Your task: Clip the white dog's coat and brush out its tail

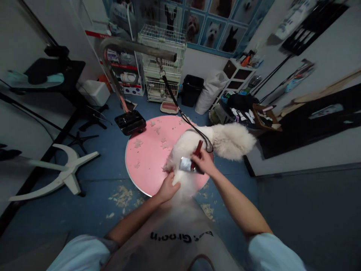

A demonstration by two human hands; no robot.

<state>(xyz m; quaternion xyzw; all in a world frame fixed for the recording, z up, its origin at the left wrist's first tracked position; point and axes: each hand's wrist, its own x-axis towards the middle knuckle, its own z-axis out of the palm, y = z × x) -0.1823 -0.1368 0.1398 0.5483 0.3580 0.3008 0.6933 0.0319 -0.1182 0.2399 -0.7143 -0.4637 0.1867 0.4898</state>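
A white fluffy dog (pixel 184 145) stands on a round pink grooming table (pixel 146 150), its bushy head (pixel 234 141) reaching past the right edge. My right hand (pixel 205 162) is closed around the red handle of a slicker brush (pixel 186 164), whose silvery head lies against the fur of the dog's rear. Below it, my left hand (pixel 168 187) grips the dog at a white, motion-blurred part that looks like a leg; I cannot tell which one. A black grooming loop (pixel 194 130) hangs from the metal arm (pixel 141 46) and reaches the dog's neck.
Clipped fur lies on the tabletop and in clumps (pixel 122 196) on the blue floor. The arm's black clamp (pixel 130 122) sits at the table's left edge. A tub with grooming tools (pixel 242 114) stands at right; wire cages (pixel 162 64) and a black bin (pixel 192 90) are behind.
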